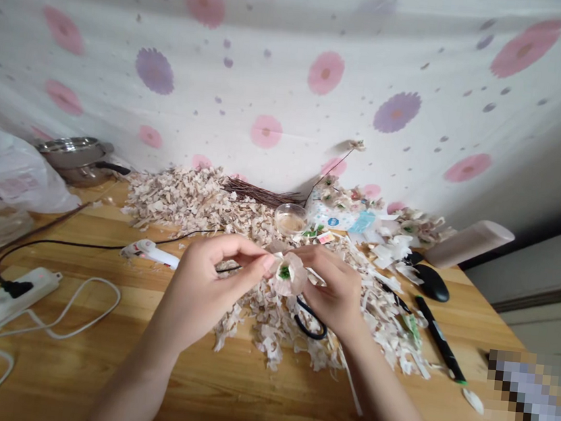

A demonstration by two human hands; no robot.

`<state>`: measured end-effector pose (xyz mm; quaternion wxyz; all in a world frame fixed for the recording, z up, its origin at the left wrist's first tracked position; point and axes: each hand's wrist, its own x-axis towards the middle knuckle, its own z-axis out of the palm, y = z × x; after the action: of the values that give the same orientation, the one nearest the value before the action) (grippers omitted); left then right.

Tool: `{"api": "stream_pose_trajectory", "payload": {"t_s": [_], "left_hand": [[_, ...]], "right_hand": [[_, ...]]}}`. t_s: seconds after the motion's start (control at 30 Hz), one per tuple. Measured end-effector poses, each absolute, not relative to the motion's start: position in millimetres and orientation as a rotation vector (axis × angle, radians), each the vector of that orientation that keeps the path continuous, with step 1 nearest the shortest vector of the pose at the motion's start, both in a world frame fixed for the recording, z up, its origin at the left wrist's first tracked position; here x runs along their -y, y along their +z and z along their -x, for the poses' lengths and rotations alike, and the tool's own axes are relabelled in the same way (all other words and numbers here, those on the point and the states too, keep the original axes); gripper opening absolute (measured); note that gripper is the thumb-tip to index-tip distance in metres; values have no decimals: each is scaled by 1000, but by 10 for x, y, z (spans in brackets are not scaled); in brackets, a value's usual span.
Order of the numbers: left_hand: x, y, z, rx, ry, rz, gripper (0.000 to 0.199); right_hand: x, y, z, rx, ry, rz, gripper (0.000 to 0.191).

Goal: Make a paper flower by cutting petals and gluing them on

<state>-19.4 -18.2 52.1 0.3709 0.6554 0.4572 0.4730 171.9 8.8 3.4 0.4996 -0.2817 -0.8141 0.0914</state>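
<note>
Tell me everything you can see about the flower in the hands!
The flower has pale, pinkish-white petals that look thin and papery, around a bright green middle. It is open, its green middle facing the camera. It is up above the scraps. The left hand pinches its edge; the right hand is at the other side, fingertips partly hidden. I can't see a stem.

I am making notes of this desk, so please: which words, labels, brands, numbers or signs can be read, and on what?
None can be read with certainty.
Blue oval mark on the white-and-light-blue soft pack: too small and blurred.
Small red-and-white flat tag: any print is too blurred.
Pale patch on the long black pen-like stick: too small.
</note>
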Motion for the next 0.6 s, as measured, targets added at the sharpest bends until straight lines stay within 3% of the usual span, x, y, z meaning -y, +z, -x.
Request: {"api": "stream_pose_trajectory", "payload": {"t_s": [0.6], "left_hand": [[206, 553, 212, -1271, 1132, -1765, 14]], "right_hand": [[-97, 9, -1721, 1960, 288, 747, 13]]}}
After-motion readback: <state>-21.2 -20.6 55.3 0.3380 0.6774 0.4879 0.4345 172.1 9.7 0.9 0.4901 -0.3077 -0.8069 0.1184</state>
